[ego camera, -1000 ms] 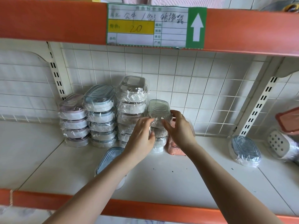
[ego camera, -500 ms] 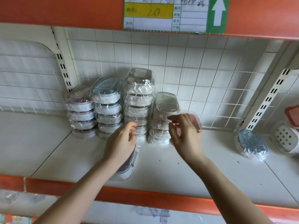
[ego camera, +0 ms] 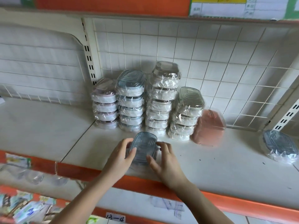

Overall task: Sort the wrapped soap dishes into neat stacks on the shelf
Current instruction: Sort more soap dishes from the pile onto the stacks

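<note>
Pretty clearly a small shop: orange-edged retail shelving (ego camera: 242, 202) with a white wire-grid back panel (ego camera: 226, 65), and a handwritten price label (ego camera: 239, 8) up at 1 o'clock. Plastic-wrapped soap dishes (ego camera: 160, 97) sit stacked at 12 o'clock, with packaged goods (ego camera: 24, 206) at 8.

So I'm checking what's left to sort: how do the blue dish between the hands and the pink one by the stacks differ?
The blue dish has a blue lid; the pink dish is pink. The blue dish lies flat, held by the left hand and right hand; the pink dish stands tilted and untouched beside the right-most stack. Both are plastic-wrapped.
</note>
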